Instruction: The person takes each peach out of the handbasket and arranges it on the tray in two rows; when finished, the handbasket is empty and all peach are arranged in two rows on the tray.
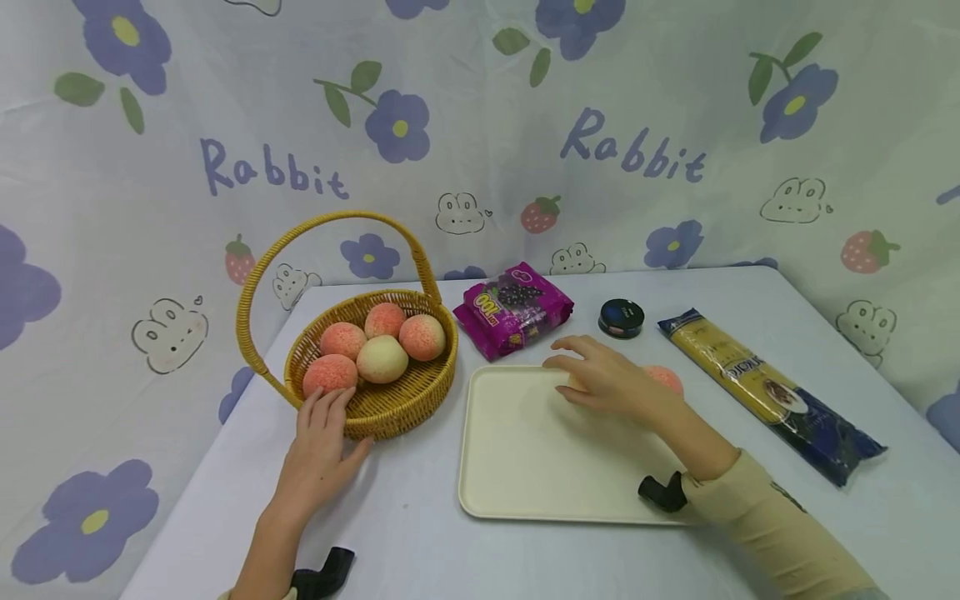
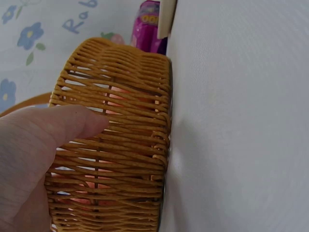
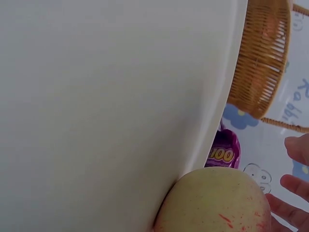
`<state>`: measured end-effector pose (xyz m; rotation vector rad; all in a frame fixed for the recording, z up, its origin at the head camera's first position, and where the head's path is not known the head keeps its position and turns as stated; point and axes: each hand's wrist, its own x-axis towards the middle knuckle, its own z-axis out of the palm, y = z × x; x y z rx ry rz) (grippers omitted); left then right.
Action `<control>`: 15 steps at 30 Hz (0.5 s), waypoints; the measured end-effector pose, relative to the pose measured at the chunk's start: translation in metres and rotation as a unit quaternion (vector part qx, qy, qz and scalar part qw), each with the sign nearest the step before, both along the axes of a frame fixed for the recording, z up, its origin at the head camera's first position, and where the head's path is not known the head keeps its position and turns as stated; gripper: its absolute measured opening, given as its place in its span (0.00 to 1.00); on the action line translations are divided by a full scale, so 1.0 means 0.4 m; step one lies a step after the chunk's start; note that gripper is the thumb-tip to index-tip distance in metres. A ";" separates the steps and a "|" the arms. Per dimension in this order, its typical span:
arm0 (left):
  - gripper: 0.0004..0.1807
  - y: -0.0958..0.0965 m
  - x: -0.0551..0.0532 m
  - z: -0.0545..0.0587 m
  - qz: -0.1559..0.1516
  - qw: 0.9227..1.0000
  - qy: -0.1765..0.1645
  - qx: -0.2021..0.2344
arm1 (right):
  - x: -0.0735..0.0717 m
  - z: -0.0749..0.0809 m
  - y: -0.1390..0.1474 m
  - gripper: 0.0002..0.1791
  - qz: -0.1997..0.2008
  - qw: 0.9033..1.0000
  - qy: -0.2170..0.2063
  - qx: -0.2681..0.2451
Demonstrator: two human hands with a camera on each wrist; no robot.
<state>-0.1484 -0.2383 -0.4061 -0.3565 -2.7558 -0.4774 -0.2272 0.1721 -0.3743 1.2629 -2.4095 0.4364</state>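
Head view: at left on the white surface (image 1: 405,533), a yellow wicker basket (image 1: 420,406) with a tall arched handle, with five peaches (image 1: 382,359) inside, mostly pink, the nearest to the middle paler. At the basket's near left side, the left hand (image 1: 318,442), fingers laid over the rim and reaching the closest pink peach, thumb spread outside, holding the basket wall. To the right, a cream tray (image 1: 540,479) with a low raised edge. Over its far part, the right hand (image 1: 600,375), fingers loosely bent and well parted, pointing left. Partly hidden behind the right forearm, a pink fruit (image 1: 665,378). Behind the tray, a purple grape-printed pack (image 1: 517,308), then a round black case (image 1: 621,318); farther right, a long gold and navy packet (image 1: 765,392) lying aslant. Beyond, a curtain (image 1: 480,108) printed with flowers and the word "Rabbit".

Left wrist view: thumb across the outer wicker wall, pink showing through the gaps.

Right wrist view: close by the tray's edge, a pale, red-flecked peach (image 3: 217,203), with parted fingers just beyond, not wrapped round the fruit. Contact between fingers and fruit impossible to tell.
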 end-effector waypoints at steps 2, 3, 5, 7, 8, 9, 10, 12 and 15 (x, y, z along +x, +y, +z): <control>0.40 0.001 0.001 0.001 -0.001 1.000 0.002 -0.001 | -0.006 0.002 -0.008 0.19 0.011 1.000 0.014 -0.004; 0.40 0.002 0.001 0.001 -0.001 1.000 0.003 -0.002 | -0.008 0.003 -0.012 0.19 0.016 1.000 0.020 -0.007; 0.40 0.003 0.002 0.002 -0.002 1.000 0.005 -0.003 | -0.012 0.008 -0.020 0.20 0.026 0.999 0.029 -0.013; 0.40 0.004 0.001 0.003 -0.003 1.000 0.009 -0.005 | -0.015 0.015 -0.027 0.20 0.031 0.999 0.031 -0.014; 0.40 0.004 0.001 0.004 -0.003 1.000 0.011 -0.006 | -0.015 0.019 -0.032 0.20 0.032 0.999 0.029 -0.013; 0.40 0.004 0.001 0.004 -0.002 1.000 0.011 -0.007 | -0.016 0.023 -0.037 0.19 0.033 0.999 0.026 -0.010; 0.40 0.004 0.001 0.004 -0.001 1.000 0.012 -0.007 | -0.016 0.026 -0.042 0.19 0.032 0.999 0.020 -0.006; 0.40 0.004 0.001 0.004 0.000 1.000 0.012 -0.008 | -0.018 0.034 -0.056 0.19 0.028 1.000 0.008 0.006; 0.40 0.004 0.002 0.002 0.004 1.000 0.009 -0.009 | -0.024 0.042 -0.080 0.19 0.024 0.999 -0.009 0.020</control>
